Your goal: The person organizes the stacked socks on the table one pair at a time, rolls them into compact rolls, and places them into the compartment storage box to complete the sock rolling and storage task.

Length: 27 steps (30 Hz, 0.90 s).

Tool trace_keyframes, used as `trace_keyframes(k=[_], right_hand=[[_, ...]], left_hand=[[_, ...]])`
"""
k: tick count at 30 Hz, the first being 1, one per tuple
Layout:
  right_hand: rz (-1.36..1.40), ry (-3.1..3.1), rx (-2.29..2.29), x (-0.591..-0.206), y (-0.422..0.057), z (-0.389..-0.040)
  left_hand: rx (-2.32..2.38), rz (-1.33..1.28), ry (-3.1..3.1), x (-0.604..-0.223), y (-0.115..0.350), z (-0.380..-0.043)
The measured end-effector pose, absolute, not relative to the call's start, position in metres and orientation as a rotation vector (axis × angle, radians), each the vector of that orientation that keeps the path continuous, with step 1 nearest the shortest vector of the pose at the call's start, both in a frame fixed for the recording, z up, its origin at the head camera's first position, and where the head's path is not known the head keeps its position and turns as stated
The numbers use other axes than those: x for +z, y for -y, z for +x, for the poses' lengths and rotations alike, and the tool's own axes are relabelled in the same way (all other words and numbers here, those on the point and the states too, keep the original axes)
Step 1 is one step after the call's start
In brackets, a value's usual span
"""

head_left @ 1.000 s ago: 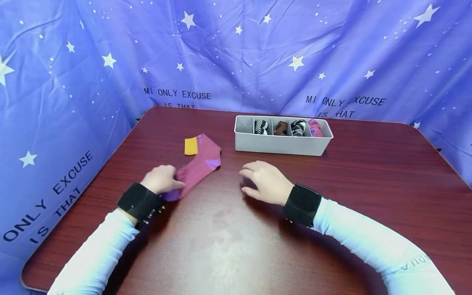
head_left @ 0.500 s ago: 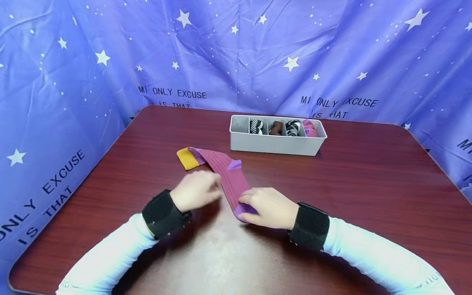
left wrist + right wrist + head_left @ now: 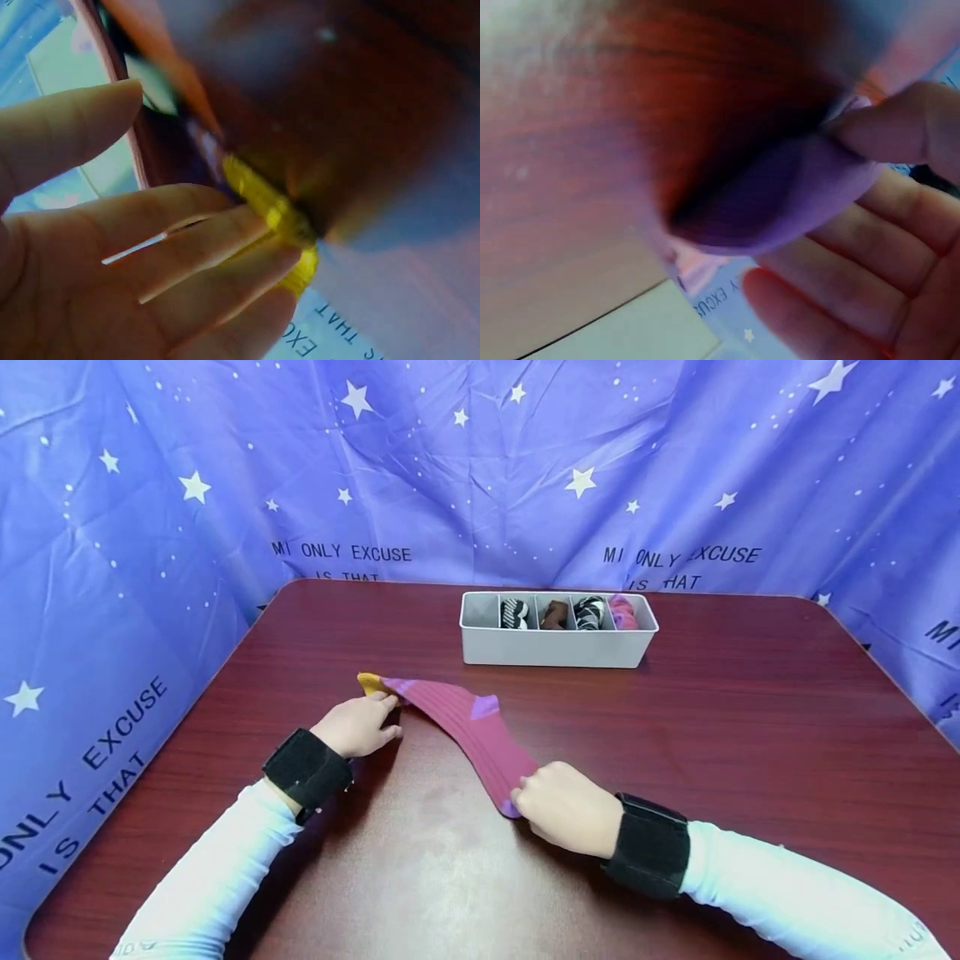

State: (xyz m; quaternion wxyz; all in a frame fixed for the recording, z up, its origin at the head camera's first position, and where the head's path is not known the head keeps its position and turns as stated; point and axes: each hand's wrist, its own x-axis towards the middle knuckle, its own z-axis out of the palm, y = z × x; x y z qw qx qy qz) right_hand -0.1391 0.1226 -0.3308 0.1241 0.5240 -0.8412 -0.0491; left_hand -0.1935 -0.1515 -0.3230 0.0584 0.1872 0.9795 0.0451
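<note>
A rose-pink sock (image 3: 457, 714) with a purple heel, purple toe and yellow cuff stretches across the middle of the table. At the toe end, my right hand (image 3: 572, 810) pinches the fabric; the right wrist view has the purple toe (image 3: 780, 199) between thumb and fingers. My left hand (image 3: 356, 725) is at the other end, its fingertips touching the yellow cuff (image 3: 369, 681). Seen from the left wrist, the fingers lie nearly straight against the cuff (image 3: 262, 196), and the thumb (image 3: 90, 124) stands well apart from them.
Behind the sock stands a grey divided box (image 3: 551, 647). Its leftmost compartment shows no sock; the others hold rolled socks: striped black-and-white (image 3: 514, 614), brown (image 3: 555, 615), black-and-white patterned (image 3: 589, 612) and pink (image 3: 622, 612). A blue star-printed curtain (image 3: 465, 468) borders the table (image 3: 750, 718).
The left hand carried the sock's toe rightward and let go, then moved back left to the cuff. The right hand took the toe and drew it slightly right and nearer.
</note>
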Motion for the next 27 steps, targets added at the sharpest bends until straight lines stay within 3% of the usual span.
trace_keyframes(k=[4, 8, 11, 16, 22, 27], right_hand=[[1.754, 2.62, 0.067, -0.31, -0.146, -0.14], [2.128, 2.79, 0.671, -0.292, -0.178, -0.157], [2.189, 2.863, 1.207, -0.286, -0.207, -0.179], [1.84, 2.959, 1.602, -0.288, -0.253, -0.219], [0.935, 3.146, 1.314, -0.287, -0.268, -0.245], [0.734, 3.012, 1.018, -0.296, -0.248, -0.259]], left_hand=[[0.166, 0.68, -2.958, -0.317, 0.151, -0.191], [0.18, 0.87, -2.941, -0.316, 0.145, -0.184], [0.184, 0.924, -2.911, -0.315, 0.138, -0.176], [0.167, 0.96, -2.86, -0.311, 0.126, -0.159], [0.147, 1.144, -2.759, -0.309, 0.111, -0.137], [0.062, 1.435, -2.648, -0.307, 0.088, -0.109]])
